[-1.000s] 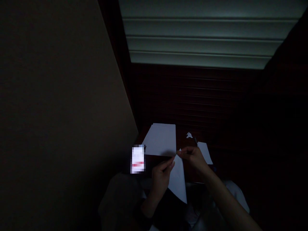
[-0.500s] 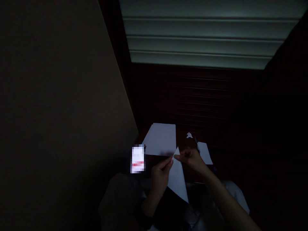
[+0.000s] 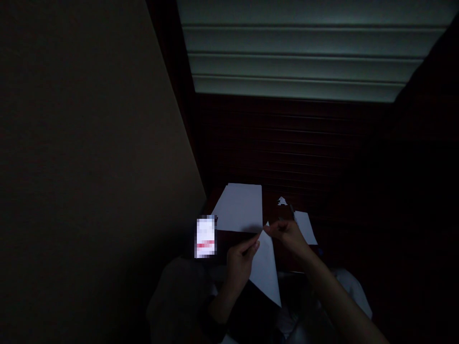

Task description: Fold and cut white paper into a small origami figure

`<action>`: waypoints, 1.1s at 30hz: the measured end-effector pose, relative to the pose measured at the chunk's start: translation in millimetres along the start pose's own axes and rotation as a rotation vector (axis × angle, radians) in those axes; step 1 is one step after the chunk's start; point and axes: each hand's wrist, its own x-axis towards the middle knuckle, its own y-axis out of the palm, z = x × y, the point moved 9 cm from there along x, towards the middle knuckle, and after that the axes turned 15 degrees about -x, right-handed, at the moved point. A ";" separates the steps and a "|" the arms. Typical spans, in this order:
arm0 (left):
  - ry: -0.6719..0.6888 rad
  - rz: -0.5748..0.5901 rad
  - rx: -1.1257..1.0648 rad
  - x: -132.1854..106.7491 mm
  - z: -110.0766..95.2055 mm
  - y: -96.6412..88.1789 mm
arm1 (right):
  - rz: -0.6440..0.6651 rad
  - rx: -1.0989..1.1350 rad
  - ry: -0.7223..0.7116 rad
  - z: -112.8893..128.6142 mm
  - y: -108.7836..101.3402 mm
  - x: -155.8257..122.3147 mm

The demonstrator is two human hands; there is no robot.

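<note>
From far away I see a bare left hand and a dark cuff or band by its wrist, too dim for me to tell which. The right hand and its forearm are bare. The pants look pale gray, dimmer on the left leg

Very dim, right side nearly black, a glowing, pixelated screen the brightest spot

The desk carried: one paper pile, one paper figure, one small sheet, one slim object. Also counted: one lit screen, two hands, one held sheet.
</note>
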 end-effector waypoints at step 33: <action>-0.217 0.055 -0.050 7.4 2.8 4.1 | -0.031 -0.044 -0.069 4.3 3.0 -1.3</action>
